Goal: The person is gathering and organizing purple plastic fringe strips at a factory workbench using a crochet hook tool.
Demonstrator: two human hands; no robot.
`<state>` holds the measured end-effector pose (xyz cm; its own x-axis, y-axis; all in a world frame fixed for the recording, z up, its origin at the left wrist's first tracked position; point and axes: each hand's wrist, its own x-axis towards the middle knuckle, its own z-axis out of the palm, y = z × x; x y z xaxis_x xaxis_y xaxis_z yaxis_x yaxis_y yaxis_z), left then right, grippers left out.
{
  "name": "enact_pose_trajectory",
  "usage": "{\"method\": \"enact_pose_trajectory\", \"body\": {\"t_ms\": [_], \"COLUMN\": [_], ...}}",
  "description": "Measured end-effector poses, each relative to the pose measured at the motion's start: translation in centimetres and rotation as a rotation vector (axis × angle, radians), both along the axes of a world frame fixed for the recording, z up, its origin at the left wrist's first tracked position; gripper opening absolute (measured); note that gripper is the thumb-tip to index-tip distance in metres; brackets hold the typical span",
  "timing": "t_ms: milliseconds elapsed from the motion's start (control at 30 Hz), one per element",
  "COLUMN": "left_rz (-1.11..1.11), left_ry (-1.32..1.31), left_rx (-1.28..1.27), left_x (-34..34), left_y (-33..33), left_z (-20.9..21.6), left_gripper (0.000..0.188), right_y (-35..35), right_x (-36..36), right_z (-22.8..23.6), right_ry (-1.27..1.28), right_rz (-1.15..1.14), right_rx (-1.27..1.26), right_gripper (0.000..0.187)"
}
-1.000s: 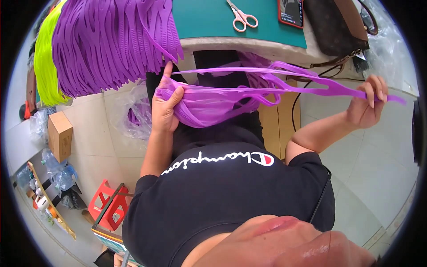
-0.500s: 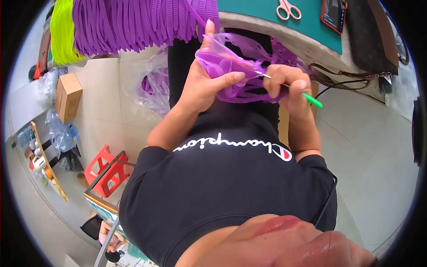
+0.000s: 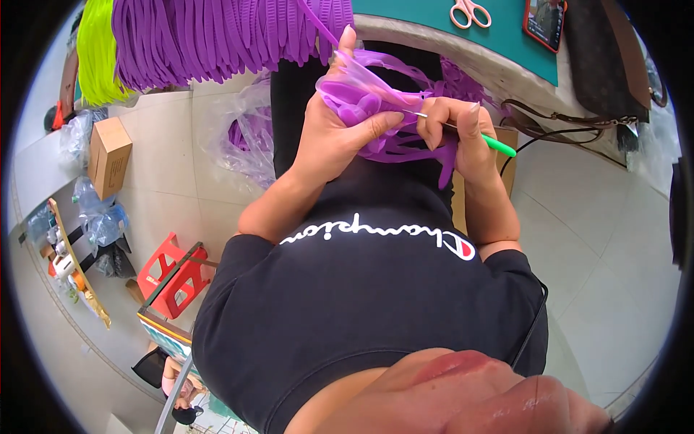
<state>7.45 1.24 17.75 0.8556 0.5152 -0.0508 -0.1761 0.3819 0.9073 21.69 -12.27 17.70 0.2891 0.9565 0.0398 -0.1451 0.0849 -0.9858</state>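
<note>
Above my lap, my left hand [image 3: 325, 141] is closed on a soft purple rubber piece [image 3: 352, 101] with rounded, cup-like parts and several strap-like strands. Its thumb presses on the piece while the index finger points up behind it. My right hand [image 3: 466, 137] grips a slim hand tool [image 3: 499, 146] with a green handle and a thin metal tip. That tip touches or nearly touches the purple rubber beside my left thumb. Loose purple strands hang below, between the hands. A thick bundle of ribbed purple straps [image 3: 217, 43] hangs over the table edge at the upper left.
Bright green straps [image 3: 101, 54] hang beside the purple bundle. On the green mat [image 3: 405, 10] lie pink-handled scissors [image 3: 470, 12] and a phone [image 3: 544, 23]. A clear bag [image 3: 242, 137] with purple pieces, a cardboard box [image 3: 110, 155] and a red stool [image 3: 177, 278] stand to the left.
My right hand has shifted slightly left, and the tool with it. The purple strands have swung, with one end now hanging lower beneath that hand. My left hand keeps its hold.
</note>
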Motion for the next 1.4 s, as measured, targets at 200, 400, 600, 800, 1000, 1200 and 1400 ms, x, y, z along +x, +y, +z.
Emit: {"method": "enact_pose_trajectory", "body": {"t_ms": [200, 400, 600, 800, 1000, 1200, 1400], "left_rz": [0.028, 0.074, -0.807, -0.239, 0.081, 0.118, 0.131], "left_ry": [-0.011, 0.111, 0.289, 0.080, 0.064, 0.038, 0.039], "left_rx": [0.220, 0.229, -0.245, -0.430, -0.281, -0.150, -0.125], "left_x": [0.0, -0.3, -1.7, -0.5, 0.9, 1.0, 1.0], "left_y": [0.0, -0.9, 1.1, 0.3, -0.2, -0.6, -0.8], "left_z": [-0.7, -0.1, -0.2, -0.5, -0.2, -0.5, -0.3], "left_gripper": [0.095, 0.061, 0.033, 0.016, 0.010, 0.010, 0.010], "right_y": [-0.1, 0.2, -0.5, -1.3, 0.2, 0.9, 0.8], "right_x": [0.0, 0.9, 11.6, 9.0, 0.6, -0.1, -0.3], "right_z": [0.5, 0.3, 2.8, 3.2, 2.5, 1.4, 1.5], "right_ry": [0.050, -0.737, -0.627, -0.021, -0.770, -0.883, -0.997], "right_rz": [-0.007, -0.412, -0.959, 0.071, -0.086, -0.042, -0.080], "right_rx": [-0.020, 0.072, 0.228, -0.033, 0.254, 0.273, 0.186], "right_gripper": [0.063, 0.050, 0.055, 0.065, 0.059, 0.050, 0.040]}}
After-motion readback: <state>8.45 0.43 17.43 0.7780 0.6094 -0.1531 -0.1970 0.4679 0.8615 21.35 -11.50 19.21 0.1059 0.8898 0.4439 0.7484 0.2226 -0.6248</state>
